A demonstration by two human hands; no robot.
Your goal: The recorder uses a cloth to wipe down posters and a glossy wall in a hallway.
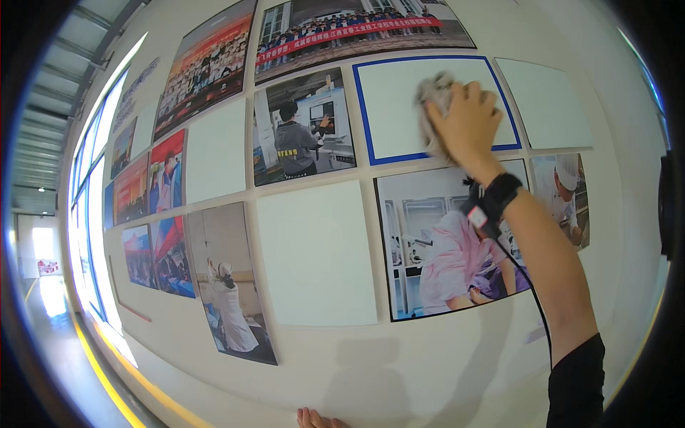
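Observation:
My right hand (468, 125) is raised on the right and grips a greyish cloth (436, 101), slightly blurred, against a white rectangular panel with a blue border (390, 112) on the wall. A black strap with a small device and a cable sits on the right wrist. At the bottom edge shows my left hand (317, 418), only its fingers in view, near the lower wall; whether it touches the wall cannot be told. Below the blue-bordered panel hangs a photo panel of a person in pink (455, 257).
Several photo panels and blank white panels (318, 257) are mounted on the cream wall (299, 348). A group photo (364, 37) is above. Tall windows (91, 203) and a floor with yellow lines (101, 369) lie at the left.

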